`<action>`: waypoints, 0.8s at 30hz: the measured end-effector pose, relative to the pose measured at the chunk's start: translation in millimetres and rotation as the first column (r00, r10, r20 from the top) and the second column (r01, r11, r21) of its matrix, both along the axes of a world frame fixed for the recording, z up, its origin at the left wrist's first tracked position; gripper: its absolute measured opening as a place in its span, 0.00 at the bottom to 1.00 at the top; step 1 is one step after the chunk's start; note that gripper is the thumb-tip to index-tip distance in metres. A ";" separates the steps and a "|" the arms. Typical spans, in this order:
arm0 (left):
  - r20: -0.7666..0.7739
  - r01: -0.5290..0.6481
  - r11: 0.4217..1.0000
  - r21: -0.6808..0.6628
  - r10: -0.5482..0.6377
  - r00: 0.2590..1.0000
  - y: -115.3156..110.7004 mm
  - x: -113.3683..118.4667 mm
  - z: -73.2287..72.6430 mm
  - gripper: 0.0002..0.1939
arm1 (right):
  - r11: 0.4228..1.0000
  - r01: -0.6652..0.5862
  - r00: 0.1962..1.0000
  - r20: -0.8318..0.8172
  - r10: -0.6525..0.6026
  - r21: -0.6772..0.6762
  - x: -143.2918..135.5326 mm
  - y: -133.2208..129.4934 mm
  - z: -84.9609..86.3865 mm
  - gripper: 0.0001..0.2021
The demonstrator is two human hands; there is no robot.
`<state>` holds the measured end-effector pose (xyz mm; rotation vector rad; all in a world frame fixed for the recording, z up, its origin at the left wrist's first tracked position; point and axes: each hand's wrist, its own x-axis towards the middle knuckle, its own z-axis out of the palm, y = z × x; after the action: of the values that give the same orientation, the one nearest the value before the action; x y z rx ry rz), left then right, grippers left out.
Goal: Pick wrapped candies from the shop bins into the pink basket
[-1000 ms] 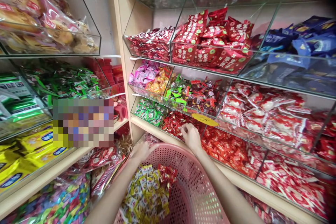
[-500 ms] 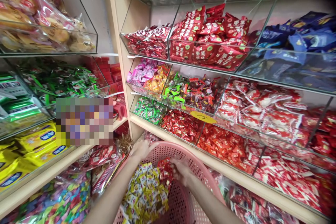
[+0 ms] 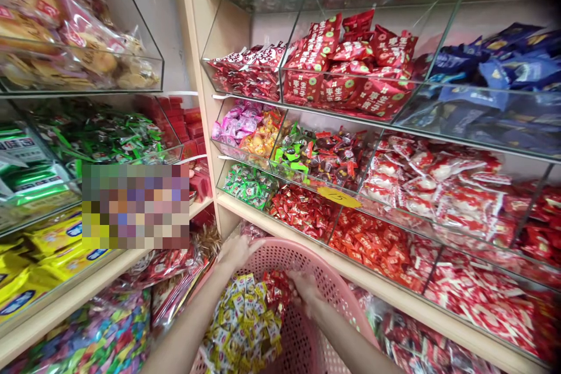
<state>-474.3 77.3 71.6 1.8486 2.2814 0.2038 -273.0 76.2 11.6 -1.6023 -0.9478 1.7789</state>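
A pink perforated plastic basket (image 3: 342, 292) stands below the shelves, with yellow-and-white wrapped candies (image 3: 245, 321) heaped inside. My left hand (image 3: 236, 252) is closed over its far left rim. Inside the basket, my right hand (image 3: 303, 291) has its fingers closed on red-wrapped candies (image 3: 276, 287), low beside the yellow heap. Its fingertips are partly hidden by the red wrappers, so how many pieces it holds cannot be seen.
Clear bins of red candies (image 3: 302, 210) and orange-red candies (image 3: 372, 248) line the lowest right shelf, whose wooden edge (image 3: 350, 263) runs close behind the basket. Yellow packets (image 3: 48, 257) fill a left bin. Colourful wrapped sweets (image 3: 100, 327) lie below left. A yellow price tag (image 3: 339, 197) hangs in front.
My right hand and the red candies have dipped very slightly in the basket. My left hand stays at the rim.
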 end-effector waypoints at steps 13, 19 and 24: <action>0.022 -0.025 0.999 -0.022 0.025 0.999 -1.9 1.3 5.0 0.41 | 0.374 -0.397 0.817 0.508 -0.272 0.838 -18.3 83.6 99.2 0.09; 0.039 -0.021 1.000 -0.005 0.021 0.999 -2.7 -1.8 5.7 0.41 | 0.442 -0.501 0.694 0.650 -0.308 0.744 -36.1 117.4 93.1 0.10; 0.042 -0.022 1.000 -0.016 0.023 0.999 -3.2 -3.1 4.9 0.40 | 0.506 -0.505 0.643 0.696 -0.321 0.699 -43.3 121.3 90.3 0.08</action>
<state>-477.4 74.1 76.5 1.7948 2.2701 0.2258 -316.3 197.5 101.8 -1.5046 -1.9698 0.2546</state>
